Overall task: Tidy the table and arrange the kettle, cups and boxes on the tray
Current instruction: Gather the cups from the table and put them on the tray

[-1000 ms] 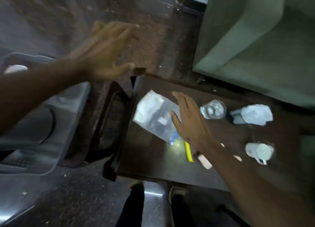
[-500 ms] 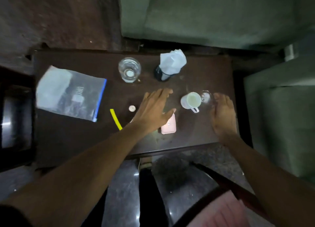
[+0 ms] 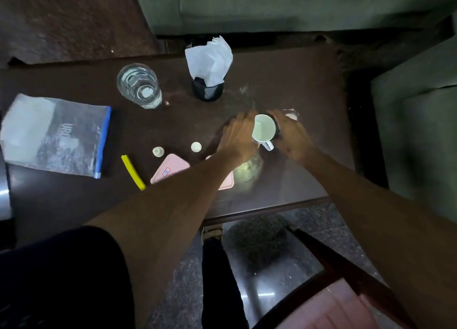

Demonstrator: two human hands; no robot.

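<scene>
A white cup (image 3: 264,130) stands on the dark wooden table (image 3: 304,81), its handle pointing toward me. My left hand (image 3: 238,138) is curled against the cup's left side. My right hand (image 3: 293,137) is cupped on the cup's right with a dark gap between; its fingertips hide most of a small glass (image 3: 291,113). Two flat pink boxes (image 3: 170,168) (image 3: 228,181) lie under my left forearm. No kettle or tray is in view.
A glass of water (image 3: 139,86), a black mesh holder (image 3: 208,91) with white tissue, a zip bag (image 3: 54,135), a yellow strip (image 3: 133,173) and two small white caps (image 3: 158,151) (image 3: 196,146) sit on the table. Green sofas (image 3: 272,4) border it; a chair (image 3: 333,309) is near me.
The view swung from the table's left end to its centre. Both hands moved inward from beside the cup and now close around it.
</scene>
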